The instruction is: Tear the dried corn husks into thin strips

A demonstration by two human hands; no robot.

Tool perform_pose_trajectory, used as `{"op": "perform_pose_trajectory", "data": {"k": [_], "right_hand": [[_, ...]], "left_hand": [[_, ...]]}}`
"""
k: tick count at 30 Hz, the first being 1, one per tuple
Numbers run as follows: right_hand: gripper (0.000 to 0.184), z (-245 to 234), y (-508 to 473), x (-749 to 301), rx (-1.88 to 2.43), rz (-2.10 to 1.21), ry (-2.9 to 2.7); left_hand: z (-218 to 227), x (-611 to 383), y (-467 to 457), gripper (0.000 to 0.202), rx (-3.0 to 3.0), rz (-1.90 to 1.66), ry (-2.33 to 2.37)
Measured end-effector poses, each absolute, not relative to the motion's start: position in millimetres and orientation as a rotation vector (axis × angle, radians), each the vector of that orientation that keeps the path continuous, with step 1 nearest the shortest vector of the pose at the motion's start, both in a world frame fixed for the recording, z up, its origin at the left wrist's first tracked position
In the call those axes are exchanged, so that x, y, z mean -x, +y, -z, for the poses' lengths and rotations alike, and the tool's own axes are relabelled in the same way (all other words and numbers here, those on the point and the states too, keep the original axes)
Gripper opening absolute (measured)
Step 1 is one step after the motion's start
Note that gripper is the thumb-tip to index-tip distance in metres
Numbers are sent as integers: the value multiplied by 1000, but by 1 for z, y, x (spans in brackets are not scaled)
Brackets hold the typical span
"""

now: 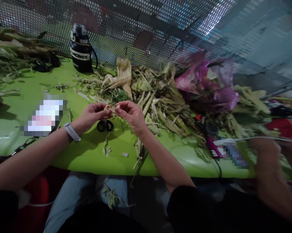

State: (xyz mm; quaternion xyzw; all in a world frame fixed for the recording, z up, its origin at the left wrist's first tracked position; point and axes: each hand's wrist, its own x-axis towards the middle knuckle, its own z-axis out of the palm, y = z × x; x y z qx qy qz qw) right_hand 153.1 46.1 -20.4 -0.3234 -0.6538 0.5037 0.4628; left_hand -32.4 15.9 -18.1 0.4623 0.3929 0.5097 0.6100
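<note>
My left hand (97,112), with a pale watch strap on its wrist, pinches a small pale strip of husk (113,109). On the other side of that strip, my right hand (131,116) grips it between thumb and fingers, so the two hands nearly meet. The exact shape of the strip is partly covered by fingers. Just beneath the hands, black scissor handles (105,125) lie on the green tabletop (87,145). A heap of dried corn husks (165,106) spreads behind and to the right of my right hand.
A dark water bottle (81,53) stands at the back left, near a metal mesh panel (136,38). A phone (45,116) lies left of my hands. Rightward are a pink plastic bag (206,81), a magenta-handled tool (214,147) and another person's arm (269,168).
</note>
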Motion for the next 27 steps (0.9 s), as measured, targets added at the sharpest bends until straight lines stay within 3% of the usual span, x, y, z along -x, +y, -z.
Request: {"op": "perform_pose_trajectory", "data": {"k": [5, 12, 18, 27], "right_hand": [[29, 17, 45, -154, 708, -1036, -1747], [36, 24, 44, -153, 814, -983, -1806], [22, 18, 40, -154, 762, -733, -1946], [20, 16, 50, -167, 582, -1014, -2031]], "left_hand": [[23, 33, 18, 39, -1027, -1160, 862], [23, 30, 16, 38, -1138, -1141, 870], [17, 29, 13, 41, -1208, -1119, 896], [21, 36, 20, 32, -1089, -1076, 834]]}}
